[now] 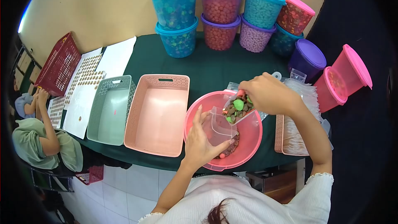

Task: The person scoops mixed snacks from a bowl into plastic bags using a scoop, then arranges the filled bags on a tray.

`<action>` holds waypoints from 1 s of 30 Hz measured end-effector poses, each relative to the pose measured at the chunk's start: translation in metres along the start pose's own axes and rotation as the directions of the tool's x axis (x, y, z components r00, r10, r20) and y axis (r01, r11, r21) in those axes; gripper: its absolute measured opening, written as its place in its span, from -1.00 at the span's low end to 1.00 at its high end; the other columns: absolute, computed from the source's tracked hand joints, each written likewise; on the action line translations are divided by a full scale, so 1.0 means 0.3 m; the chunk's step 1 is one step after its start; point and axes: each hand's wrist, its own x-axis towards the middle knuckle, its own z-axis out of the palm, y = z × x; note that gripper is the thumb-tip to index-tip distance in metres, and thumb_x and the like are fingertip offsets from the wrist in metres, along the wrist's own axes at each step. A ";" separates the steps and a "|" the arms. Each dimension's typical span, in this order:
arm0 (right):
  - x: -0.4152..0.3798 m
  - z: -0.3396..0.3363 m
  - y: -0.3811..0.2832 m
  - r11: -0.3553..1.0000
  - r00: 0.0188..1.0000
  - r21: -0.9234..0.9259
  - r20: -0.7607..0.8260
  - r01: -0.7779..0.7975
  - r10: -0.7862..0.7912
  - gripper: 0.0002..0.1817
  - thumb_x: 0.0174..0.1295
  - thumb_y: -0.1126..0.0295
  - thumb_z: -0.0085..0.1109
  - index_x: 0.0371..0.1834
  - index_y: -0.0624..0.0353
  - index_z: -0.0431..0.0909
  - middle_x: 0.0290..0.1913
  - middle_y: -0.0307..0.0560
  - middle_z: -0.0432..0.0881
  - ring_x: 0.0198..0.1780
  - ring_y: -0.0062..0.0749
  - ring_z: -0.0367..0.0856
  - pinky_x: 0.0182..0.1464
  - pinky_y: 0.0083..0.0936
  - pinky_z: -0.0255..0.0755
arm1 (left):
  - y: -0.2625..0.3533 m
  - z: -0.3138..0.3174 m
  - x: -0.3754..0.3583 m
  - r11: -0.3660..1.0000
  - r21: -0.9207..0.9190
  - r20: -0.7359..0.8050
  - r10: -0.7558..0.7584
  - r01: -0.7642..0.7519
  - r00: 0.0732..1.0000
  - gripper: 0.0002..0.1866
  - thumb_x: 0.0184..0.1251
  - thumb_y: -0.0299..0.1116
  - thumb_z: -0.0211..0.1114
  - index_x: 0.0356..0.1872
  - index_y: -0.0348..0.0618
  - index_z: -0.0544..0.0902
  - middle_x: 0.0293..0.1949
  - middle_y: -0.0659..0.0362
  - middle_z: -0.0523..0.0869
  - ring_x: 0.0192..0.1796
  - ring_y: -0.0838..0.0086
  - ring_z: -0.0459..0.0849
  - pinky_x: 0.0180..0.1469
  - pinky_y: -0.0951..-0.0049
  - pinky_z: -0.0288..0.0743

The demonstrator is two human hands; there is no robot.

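Note:
My left hand [198, 143] holds a clear plastic pouch [222, 126] over the pink tub [258, 145], its fingers and thumb spread around the pouch. In my right hand [265, 93] is a clear scoop [248, 118], tilted down toward the pouch's mouth. Brown, green and red candies [238, 105] fill the scoop. More brown candies [233, 146] lie at the bottom of the tub, partly hidden behind the pouch and my left hand.
Left of the tub stand a pink basket [177, 149] and a grey-green basket [110, 130]. On the right a basket holds stacked clear pouches [296, 120]. Lidded candy tubs [222, 2] line the back. A co-worker [43, 143] sits at far left near sheets of small brown pieces [89, 68].

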 end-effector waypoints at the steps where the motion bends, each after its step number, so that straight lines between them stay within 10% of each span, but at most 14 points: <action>1: -0.001 0.010 -0.027 0.979 0.999 -0.196 -0.021 0.046 -0.051 -0.86 -0.06 0.45 0.04 -0.40 0.20 0.49 -0.46 -0.05 0.57 -0.33 -0.23 0.52 -0.25 -0.42 0.26 | 0.001 -0.003 -0.002 1.000 0.012 0.014 -0.001 0.001 1.000 0.11 -0.35 -0.15 0.48 0.21 -0.35 -0.08 0.02 -0.08 0.39 0.06 0.13 0.42 0.04 0.24 0.30; 9: 0.002 0.017 -0.219 0.784 0.991 -0.607 0.088 0.134 -0.101 -0.80 -0.20 0.39 0.16 -0.47 0.21 0.45 -0.48 -0.10 0.55 -0.35 -0.41 0.50 -0.23 -0.55 0.16 | 0.003 0.002 -0.005 0.999 0.039 0.020 -0.002 0.002 1.000 0.08 -0.35 -0.16 0.48 0.20 -0.35 -0.04 0.00 -0.06 0.40 0.01 0.14 0.44 0.00 0.23 0.32; 13: -0.024 -0.057 -0.157 0.814 0.961 -0.558 -0.276 -0.164 0.005 -0.85 -0.17 0.51 0.07 -0.46 0.20 0.43 -0.49 -0.11 0.53 -0.34 -0.38 0.50 -0.22 -0.50 0.17 | -0.006 -0.003 -0.007 0.999 0.051 -0.035 0.007 -0.005 0.999 0.06 -0.36 -0.21 0.48 0.19 -0.36 -0.01 -0.03 -0.09 0.41 0.03 0.13 0.42 -0.01 0.24 0.32; 16: -0.031 -0.024 -0.089 0.844 0.964 -0.506 -0.262 -0.176 0.043 -0.83 -0.18 0.56 0.03 -0.43 0.21 0.42 -0.50 -0.10 0.52 -0.34 -0.33 0.49 -0.22 -0.47 0.17 | 0.010 -0.024 -0.006 0.953 -0.298 -0.063 -0.085 0.062 0.994 0.01 -0.32 -0.29 0.47 0.20 -0.27 0.01 0.04 -0.02 0.32 0.09 0.21 0.36 0.11 0.23 0.25; 21: -0.003 0.183 -0.066 0.872 0.995 -0.490 0.097 0.013 0.039 -0.76 -0.18 0.50 0.07 -0.35 0.21 0.44 -0.46 -0.04 0.55 -0.33 -0.32 0.52 -0.19 -0.45 0.18 | 0.003 -0.142 0.016 0.560 -0.823 -0.193 -0.110 -0.100 0.975 -0.12 -0.12 -0.22 0.34 0.22 -0.23 0.04 0.10 -0.07 0.24 0.14 0.14 0.29 0.16 0.15 0.21; 23: 0.031 0.305 -0.074 0.915 0.960 -0.399 0.273 0.056 0.060 -0.70 -0.20 0.46 0.12 -0.29 0.22 0.45 -0.44 -0.06 0.57 -0.31 -0.33 0.54 -0.14 -0.45 0.18 | 0.046 -0.196 0.023 0.016 -0.989 -0.147 -0.282 -0.149 0.948 -0.15 0.00 0.09 0.10 0.23 -0.24 0.03 0.16 -0.17 0.16 0.17 0.05 0.25 0.16 0.03 0.18; 26: 0.042 0.427 -0.065 0.922 0.913 -0.378 0.400 0.085 0.080 -0.85 -0.15 0.38 0.14 -0.46 0.10 0.59 -0.43 -0.20 0.59 -0.29 -0.43 0.54 -0.10 -0.46 0.10 | 0.006 -0.222 0.011 -0.279 -0.952 -0.064 -0.227 -0.128 0.972 -0.12 0.02 0.28 -0.16 0.25 -0.21 0.01 0.23 -0.20 0.05 0.20 -0.05 0.19 0.16 -0.08 0.13; 30: 0.072 0.474 -0.021 0.880 0.924 -0.451 0.380 0.151 0.036 -0.84 -0.11 0.34 0.12 -0.44 0.08 0.60 -0.44 -0.21 0.59 -0.28 -0.45 0.52 -0.09 -0.49 0.06 | -0.061 -0.219 -0.068 -0.225 -0.974 0.092 -0.336 0.015 0.937 -0.12 0.04 0.27 -0.18 0.27 -0.19 -0.04 0.25 -0.20 0.00 0.22 -0.12 0.13 0.16 -0.14 0.09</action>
